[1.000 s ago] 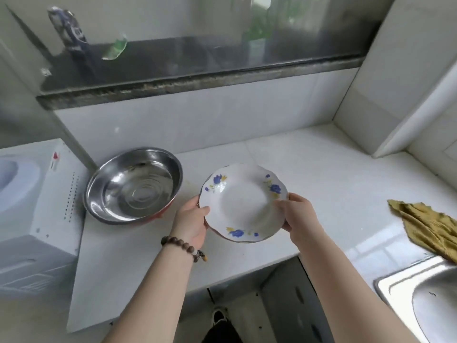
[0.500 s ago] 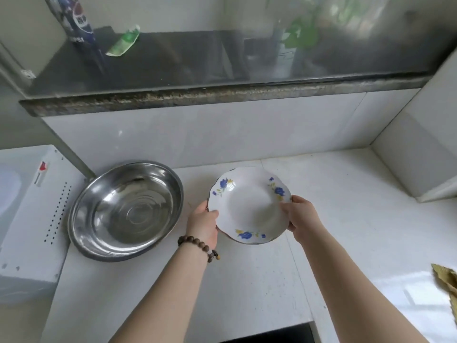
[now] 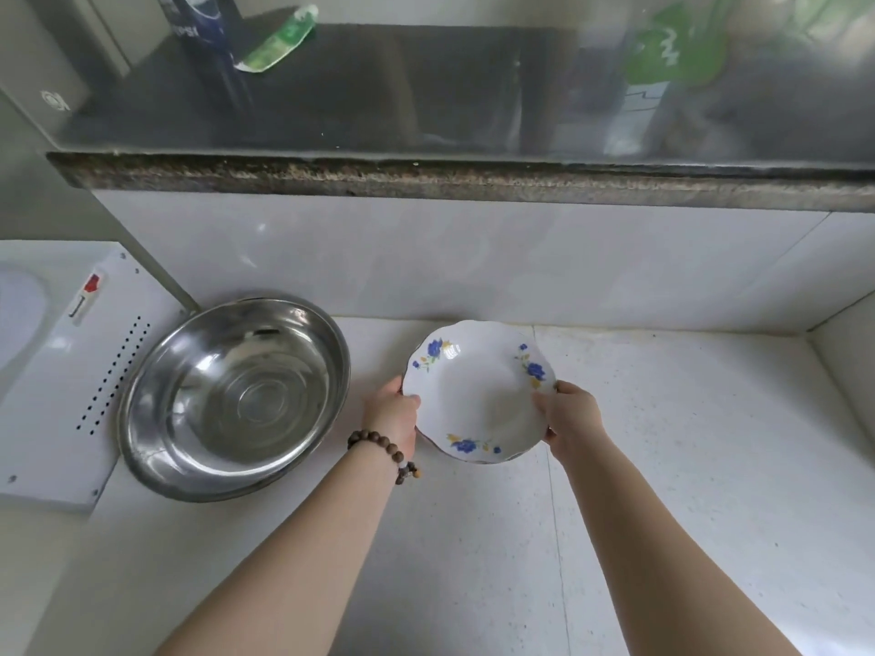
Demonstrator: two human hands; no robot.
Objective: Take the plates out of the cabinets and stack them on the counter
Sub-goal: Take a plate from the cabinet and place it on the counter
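A white scalloped plate [image 3: 478, 395] with blue flowers on its rim is held over the white counter [image 3: 686, 466], near the back wall. My left hand [image 3: 394, 414] grips its left edge, thumb on top; a bead bracelet circles that wrist. My right hand [image 3: 570, 414] grips the right edge, thumb over the rim. A darker rim shows just under the plate's near edge; whether that is another plate I cannot tell. Whether the plate touches the counter is also unclear.
A large steel basin [image 3: 232, 395] sits on the counter just left of the plate. A white appliance [image 3: 61, 371] stands at the far left. Above the tiled backsplash runs a dark stone ledge [image 3: 473, 177] with a bottle [image 3: 203, 21] and green packaging.
Both hands have carried the plate forward from over the counter's front edge toward the back wall, and lower. The view has moved in over the counter; the yellow cloth and the sink are out of sight.
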